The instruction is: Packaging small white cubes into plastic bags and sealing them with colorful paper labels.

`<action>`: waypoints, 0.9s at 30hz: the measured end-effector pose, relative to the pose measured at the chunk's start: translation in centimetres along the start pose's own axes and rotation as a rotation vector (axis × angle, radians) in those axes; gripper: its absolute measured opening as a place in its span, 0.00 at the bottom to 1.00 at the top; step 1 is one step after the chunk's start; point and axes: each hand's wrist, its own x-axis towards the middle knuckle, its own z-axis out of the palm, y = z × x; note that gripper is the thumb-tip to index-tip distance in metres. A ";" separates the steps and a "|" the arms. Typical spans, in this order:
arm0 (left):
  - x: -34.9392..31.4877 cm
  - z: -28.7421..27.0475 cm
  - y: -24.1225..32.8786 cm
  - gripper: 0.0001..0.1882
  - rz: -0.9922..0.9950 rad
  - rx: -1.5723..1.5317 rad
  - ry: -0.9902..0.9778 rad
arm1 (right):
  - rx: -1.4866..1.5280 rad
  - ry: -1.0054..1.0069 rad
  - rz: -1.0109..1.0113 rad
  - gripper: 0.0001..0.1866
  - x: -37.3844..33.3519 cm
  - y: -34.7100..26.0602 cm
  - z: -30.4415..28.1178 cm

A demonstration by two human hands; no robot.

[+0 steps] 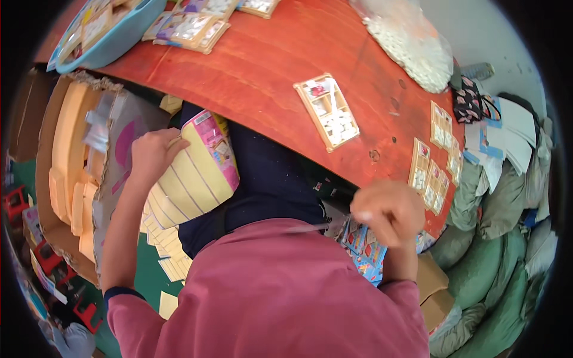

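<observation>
The left hand (152, 154) has its grip pinching the top edge of a yellow card stack (194, 173) below the red surface (280, 65), seemingly to steady it, while the right hand (388, 212), curled into a blurred fist, hovers over blue packets (364, 247).

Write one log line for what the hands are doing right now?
left hand: on stack of yellow cards | right hand: closed, blurred, above blue printed cards | table: tray card
</observation>
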 end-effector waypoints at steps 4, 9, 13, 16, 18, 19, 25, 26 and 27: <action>1.1 -4.0 7.7 0.28 0.317 -0.074 0.311 | 0.227 0.109 0.251 0.03 1.2 2.4 -0.4; 2.2 -0.9 14.3 0.25 0.147 -1.474 -0.298 | 0.442 0.445 0.579 0.06 4.5 6.5 -1.6; 4.0 0.9 15.8 0.17 -0.118 -1.504 -0.334 | 0.426 0.512 0.637 0.08 4.7 11.2 -3.5; 5.7 2.7 16.3 0.17 -0.255 -1.547 -0.292 | 0.295 0.461 0.659 0.12 5.2 13.0 -3.2; 6.7 3.3 16.8 0.20 -0.302 -1.501 -0.195 | 0.268 0.444 0.661 0.15 5.3 15.0 -3.3; 7.0 3.4 17.0 0.20 -0.305 -1.500 -0.198 | 0.238 0.426 0.659 0.17 5.3 15.9 -3.4; 7.7 2.9 17.7 0.17 -0.258 -1.276 -0.123 | -0.110 0.380 0.623 0.18 5.2 18.4 -2.3; 7.6 2.5 17.8 0.16 -0.242 -1.169 -0.125 | -0.107 0.374 0.623 0.18 5.3 18.1 -2.0; 7.4 2.3 17.7 0.15 -0.226 -1.061 -0.127 | -0.168 0.346 0.617 0.17 5.4 17.5 -1.6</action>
